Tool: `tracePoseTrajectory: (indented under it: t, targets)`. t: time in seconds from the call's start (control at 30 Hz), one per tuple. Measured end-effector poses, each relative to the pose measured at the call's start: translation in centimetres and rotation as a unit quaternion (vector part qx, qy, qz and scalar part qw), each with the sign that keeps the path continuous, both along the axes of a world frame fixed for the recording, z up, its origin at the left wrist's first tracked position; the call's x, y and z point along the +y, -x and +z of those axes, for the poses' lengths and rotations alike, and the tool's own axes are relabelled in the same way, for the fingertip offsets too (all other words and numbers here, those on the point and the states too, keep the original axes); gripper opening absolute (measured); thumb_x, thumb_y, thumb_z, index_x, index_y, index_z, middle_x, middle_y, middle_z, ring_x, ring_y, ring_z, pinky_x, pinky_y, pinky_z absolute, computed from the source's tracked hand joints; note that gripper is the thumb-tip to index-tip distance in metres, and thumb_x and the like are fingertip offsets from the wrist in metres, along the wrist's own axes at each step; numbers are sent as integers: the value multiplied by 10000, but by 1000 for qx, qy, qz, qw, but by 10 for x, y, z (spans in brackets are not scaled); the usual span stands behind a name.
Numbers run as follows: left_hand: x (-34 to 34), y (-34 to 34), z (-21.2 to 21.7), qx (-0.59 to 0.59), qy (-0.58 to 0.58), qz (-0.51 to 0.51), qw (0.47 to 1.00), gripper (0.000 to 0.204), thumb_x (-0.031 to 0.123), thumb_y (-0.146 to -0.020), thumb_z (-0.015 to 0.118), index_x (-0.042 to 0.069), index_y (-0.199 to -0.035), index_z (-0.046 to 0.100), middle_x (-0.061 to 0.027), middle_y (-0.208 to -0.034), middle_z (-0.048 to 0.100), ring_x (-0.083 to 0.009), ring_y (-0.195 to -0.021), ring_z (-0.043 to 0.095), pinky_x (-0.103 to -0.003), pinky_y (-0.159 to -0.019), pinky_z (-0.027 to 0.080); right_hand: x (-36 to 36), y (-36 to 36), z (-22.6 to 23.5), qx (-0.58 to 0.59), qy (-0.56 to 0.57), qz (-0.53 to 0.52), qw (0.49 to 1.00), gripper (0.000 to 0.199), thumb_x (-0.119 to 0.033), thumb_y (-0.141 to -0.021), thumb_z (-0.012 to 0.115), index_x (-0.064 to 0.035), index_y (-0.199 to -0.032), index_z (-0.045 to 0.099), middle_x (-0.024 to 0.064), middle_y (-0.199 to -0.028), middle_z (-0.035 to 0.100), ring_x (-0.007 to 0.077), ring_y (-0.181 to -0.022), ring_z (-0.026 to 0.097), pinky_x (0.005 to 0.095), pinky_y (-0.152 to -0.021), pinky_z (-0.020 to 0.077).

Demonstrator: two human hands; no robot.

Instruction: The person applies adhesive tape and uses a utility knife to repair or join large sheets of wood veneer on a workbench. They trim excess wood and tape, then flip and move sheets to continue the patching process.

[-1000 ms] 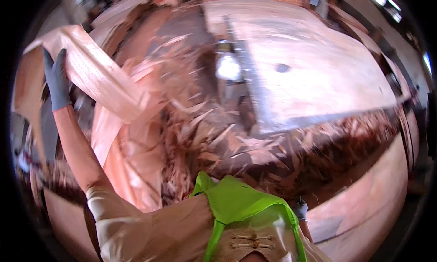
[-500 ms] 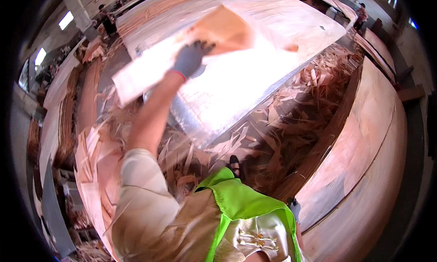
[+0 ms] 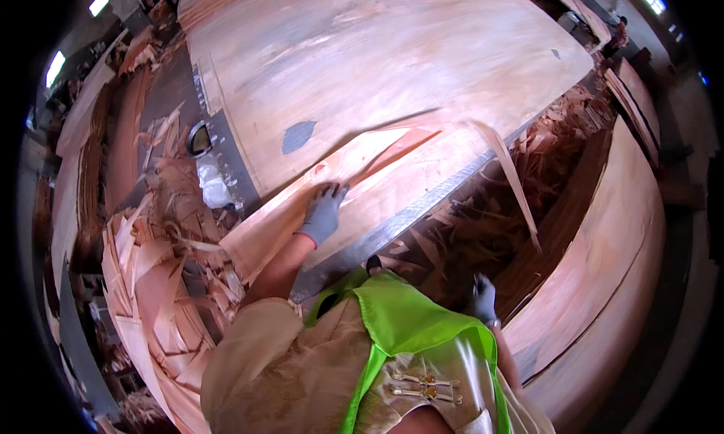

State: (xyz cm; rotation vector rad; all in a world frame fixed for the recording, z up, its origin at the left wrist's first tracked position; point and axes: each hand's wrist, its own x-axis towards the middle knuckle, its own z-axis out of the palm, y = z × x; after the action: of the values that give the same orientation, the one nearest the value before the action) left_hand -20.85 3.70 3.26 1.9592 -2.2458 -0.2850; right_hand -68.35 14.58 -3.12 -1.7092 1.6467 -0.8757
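My left hand (image 3: 324, 214), in a grey glove with a red cuff, lies on a long pale strip of wood veneer (image 3: 275, 221). Its fingers are apart and pressed on the strip's surface. This strip lies folded along the near edge of a broad veneer sheet (image 3: 392, 57), and a thin curl of veneer (image 3: 513, 174) hangs off its right end. Low on the right, beside my body, is my right hand (image 3: 484, 300), also gloved in grey. Its fingers look curled, with their dark tips up; what they hold, if anything, is too small to make out.
Under the veneer runs a metal table edge (image 3: 415, 215). Veneer scraps (image 3: 467, 234) heap up beyond it. A stack of veneer sheets (image 3: 596, 260) stands at right. To the left are a white plastic bag (image 3: 214, 184), a round dark-rimmed object (image 3: 198, 140) and more strips (image 3: 147, 283).
My left hand has come back toward my body, and the lifted, blurred veneer now lies along the near edge. My right hand shows more fully. The view has shifted.
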Motion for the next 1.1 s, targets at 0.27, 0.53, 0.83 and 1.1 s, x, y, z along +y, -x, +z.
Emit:
tracePoseTrajectory:
  t: [0.27,0.53,0.83,1.1]
  targets:
    - [15,-22,2,195,19,92,976,593,303,-782,659,112,-1313,478,-180,-1322,478,-321,-1233,436,-464,-1000,362,-212,-85,86,72,97,111,986,105,-128,-835,617,-61,-915,613,187,-856,594,400,-821,561,402,-714,481]
    - [36,2,-2,28,69,275,958,634,318,-776,684,111,-1327,450,-147,-1276,529,-329,-1197,480,-471,-949,412,-367,-177,85,130,121,286,942,267,-166,-830,626,-101,-1087,601,132,-1147,587,353,-908,620,389,-732,514]
    - [53,61,-11,-57,-87,329,939,320,290,-757,658,125,-1025,603,-63,-955,612,-272,-919,573,-440,-737,445,-430,-170,51,150,83,441,881,169,-249,-818,676,-114,-888,605,125,-920,603,354,-775,604,427,-624,488]
    - [59,85,21,-14,81,472,878,792,357,-701,719,103,-1370,379,-166,-1360,420,-339,-1215,421,-486,-974,343,-428,-167,89,54,181,437,879,141,-66,-745,687,-92,-802,561,96,-1052,638,257,-718,654,346,-573,510]
